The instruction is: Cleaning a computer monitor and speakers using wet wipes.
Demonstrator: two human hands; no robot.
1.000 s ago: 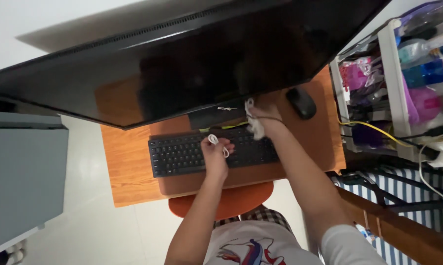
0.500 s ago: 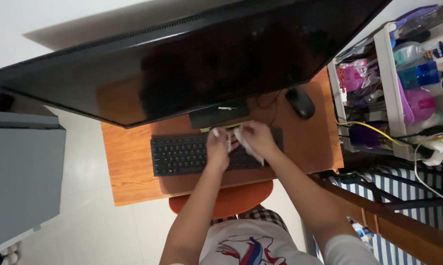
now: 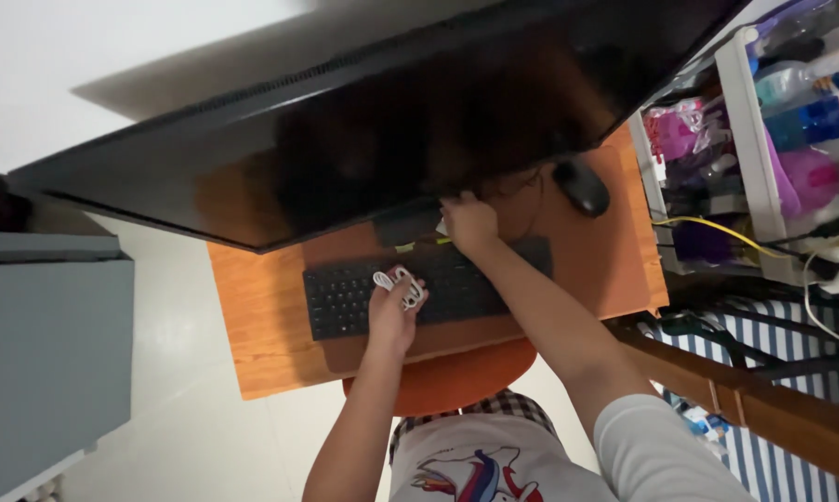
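Note:
My left hand [image 3: 391,311] hovers over the black keyboard [image 3: 475,284] and is closed around a coiled white cable [image 3: 399,283]. My right hand [image 3: 470,223] reaches further back, under the lower edge of the big dark monitor [image 3: 391,121], right by the monitor's stand [image 3: 405,226]. Its fingers are curled, and only a bit of the white cloth [image 3: 442,226] shows at its left edge. The keyboard lies on a wooden desk [image 3: 252,316]. A thin dark wire runs over the desk behind my right hand.
A black mouse [image 3: 582,186] lies on the desk at the back right. An orange stool [image 3: 466,376] stands under the desk's front edge. A white shelf [image 3: 745,139] crowded with bottles and cables stands at right, a grey cabinet [image 3: 47,353] at left.
My hands, together over the keyboard half a second ago, have parted. The right went back under the monitor with the cloth; the left dropped toward me with the cable.

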